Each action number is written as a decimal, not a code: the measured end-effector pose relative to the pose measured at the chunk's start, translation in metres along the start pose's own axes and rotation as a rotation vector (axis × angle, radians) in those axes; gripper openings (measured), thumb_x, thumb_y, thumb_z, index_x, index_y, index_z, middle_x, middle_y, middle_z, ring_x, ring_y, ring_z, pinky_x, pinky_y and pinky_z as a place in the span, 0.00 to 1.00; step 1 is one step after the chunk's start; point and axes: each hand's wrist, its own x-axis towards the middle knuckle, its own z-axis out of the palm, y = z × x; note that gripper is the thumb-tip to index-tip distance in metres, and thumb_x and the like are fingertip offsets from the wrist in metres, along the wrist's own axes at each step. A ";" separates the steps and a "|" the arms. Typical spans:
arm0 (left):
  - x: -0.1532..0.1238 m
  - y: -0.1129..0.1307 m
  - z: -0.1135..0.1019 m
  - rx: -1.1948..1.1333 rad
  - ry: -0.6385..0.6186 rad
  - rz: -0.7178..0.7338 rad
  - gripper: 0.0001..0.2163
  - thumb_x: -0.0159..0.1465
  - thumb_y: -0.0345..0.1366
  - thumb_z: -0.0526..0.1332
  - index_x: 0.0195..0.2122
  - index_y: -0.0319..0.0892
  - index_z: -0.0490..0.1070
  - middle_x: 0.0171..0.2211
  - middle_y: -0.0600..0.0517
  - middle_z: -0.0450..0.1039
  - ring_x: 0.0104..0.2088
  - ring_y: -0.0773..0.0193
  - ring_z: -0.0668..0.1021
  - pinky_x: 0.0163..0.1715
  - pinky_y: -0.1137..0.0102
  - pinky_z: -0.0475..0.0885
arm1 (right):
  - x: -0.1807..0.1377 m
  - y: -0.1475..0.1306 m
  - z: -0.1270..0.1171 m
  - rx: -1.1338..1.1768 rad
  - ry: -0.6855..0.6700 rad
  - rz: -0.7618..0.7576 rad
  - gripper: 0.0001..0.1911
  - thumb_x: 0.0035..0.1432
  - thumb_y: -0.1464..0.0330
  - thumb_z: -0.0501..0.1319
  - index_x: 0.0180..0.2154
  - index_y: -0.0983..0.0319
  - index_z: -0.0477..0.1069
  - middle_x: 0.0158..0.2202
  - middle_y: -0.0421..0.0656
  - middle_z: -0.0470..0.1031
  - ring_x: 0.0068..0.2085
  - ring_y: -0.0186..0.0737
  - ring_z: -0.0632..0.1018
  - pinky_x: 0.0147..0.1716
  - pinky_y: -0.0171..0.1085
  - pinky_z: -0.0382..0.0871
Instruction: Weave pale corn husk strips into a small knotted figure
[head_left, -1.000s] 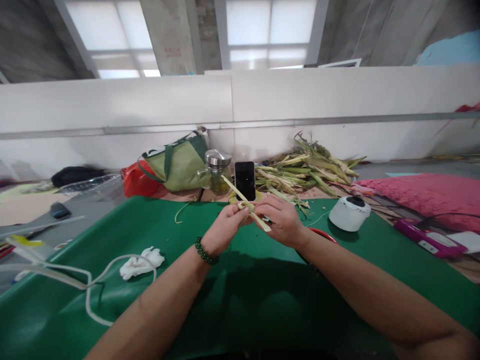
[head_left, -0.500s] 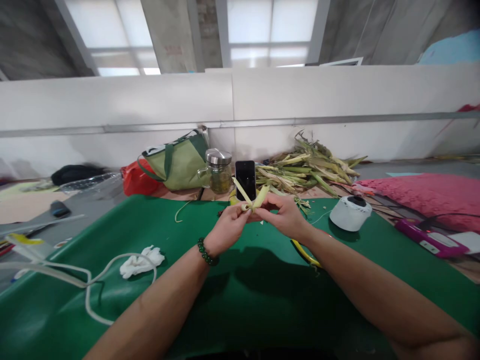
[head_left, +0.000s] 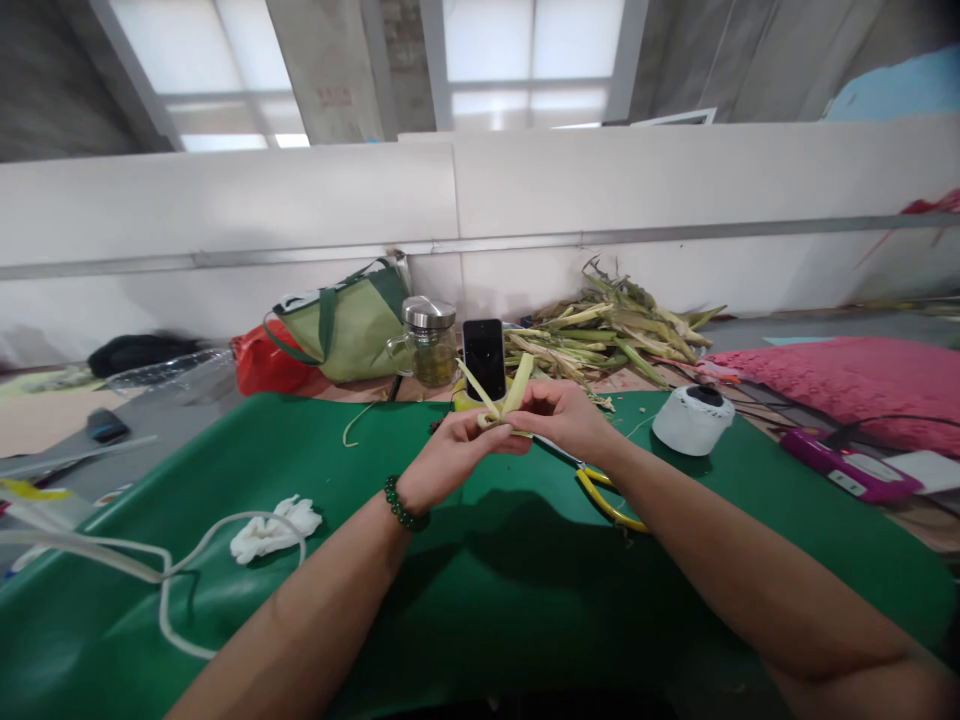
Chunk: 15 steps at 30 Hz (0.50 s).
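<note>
My left hand (head_left: 450,458) and my right hand (head_left: 568,420) meet over the green mat, both with fingers pinched. Between them are pale green husk strips (head_left: 519,382); one broad piece and one thin piece stick up in a V. A short folded end shows beside my left fingertips. The exact grip under the fingers is partly hidden. Behind the strips a dark phone (head_left: 484,350) stands upright on a yellow base. A yellow-handled cutting tool (head_left: 611,500) lies beneath my right wrist, its far end partly covered by that hand.
A heap of husks (head_left: 622,325) lies behind at the right. Left of the phone stand a lidded glass mug (head_left: 431,355) and a green bag (head_left: 345,330). On the green mat (head_left: 480,600) are a white spool-like roll (head_left: 691,425), crumpled tissue (head_left: 274,530) and a pale cable (head_left: 165,600).
The broad strip stands more upright, and my hands have turned slightly around the strips. More of the yellow-handled tool shows. The whole view has shifted a little.
</note>
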 end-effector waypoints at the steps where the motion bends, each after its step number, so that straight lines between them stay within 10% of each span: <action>1: 0.000 0.000 0.000 0.018 0.002 0.007 0.10 0.53 0.40 0.67 0.29 0.37 0.76 0.29 0.47 0.79 0.36 0.56 0.81 0.45 0.61 0.73 | 0.000 0.000 0.000 -0.011 0.001 -0.010 0.13 0.48 0.61 0.64 0.23 0.65 0.70 0.22 0.38 0.68 0.23 0.30 0.67 0.22 0.30 0.60; 7: 0.004 -0.003 -0.007 0.103 -0.006 -0.005 0.10 0.53 0.40 0.67 0.31 0.38 0.77 0.29 0.46 0.80 0.34 0.55 0.81 0.41 0.61 0.74 | -0.008 -0.014 -0.006 -0.259 0.120 -0.078 0.24 0.59 0.59 0.54 0.15 0.63 0.65 0.12 0.36 0.60 0.16 0.28 0.61 0.17 0.31 0.55; 11: 0.004 -0.004 -0.007 0.175 -0.026 0.013 0.09 0.52 0.40 0.68 0.27 0.39 0.77 0.25 0.48 0.79 0.30 0.58 0.81 0.37 0.65 0.74 | -0.015 -0.016 0.000 -0.458 0.228 -0.318 0.13 0.54 0.59 0.62 0.26 0.62 0.72 0.22 0.40 0.71 0.22 0.30 0.67 0.22 0.32 0.61; 15: 0.004 -0.001 -0.002 0.178 -0.083 0.009 0.09 0.48 0.40 0.70 0.22 0.40 0.75 0.21 0.51 0.77 0.26 0.61 0.79 0.34 0.67 0.73 | -0.011 -0.009 0.007 -0.544 0.071 -0.333 0.13 0.57 0.60 0.61 0.27 0.62 0.73 0.27 0.41 0.72 0.26 0.31 0.69 0.25 0.31 0.61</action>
